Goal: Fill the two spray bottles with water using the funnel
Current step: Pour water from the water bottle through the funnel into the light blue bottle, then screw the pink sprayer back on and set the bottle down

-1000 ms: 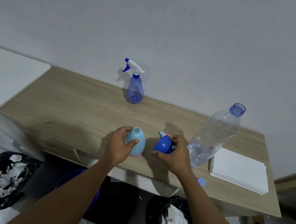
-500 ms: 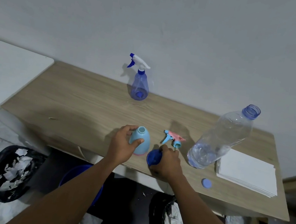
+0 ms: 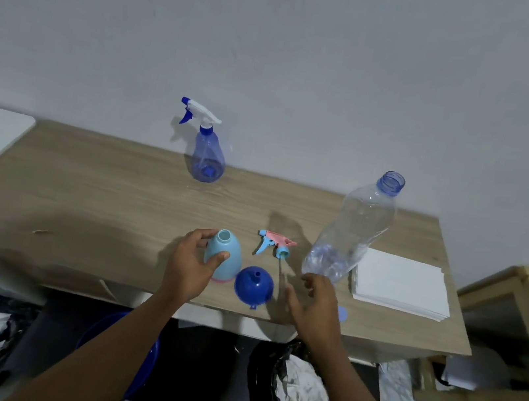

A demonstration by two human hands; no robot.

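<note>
Left hand [image 3: 192, 267] grips the uncapped light-blue bottle [image 3: 223, 253] steady for filling; right hand [image 3: 317, 304] open and empty, probably between funnel [image 3: 253, 285] and water bottle [image 3: 352, 228].

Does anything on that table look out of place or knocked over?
No spill shows. The funnel sits upside down, spout up, beside the light blue bottle, whose sprayer lies loose on the table. The cap lies near the front edge.

Two bare forearms enter from the bottom edge of the frame. No sleeves, gloves, watch, rings or bands are worn. Left hand [image 3: 191, 272]: bare, short trimmed nails visible on the fingers [image 3: 221, 256]. Right hand [image 3: 317, 307]: bare, slightly motion-blurred, nail detail indistinct.
</note>
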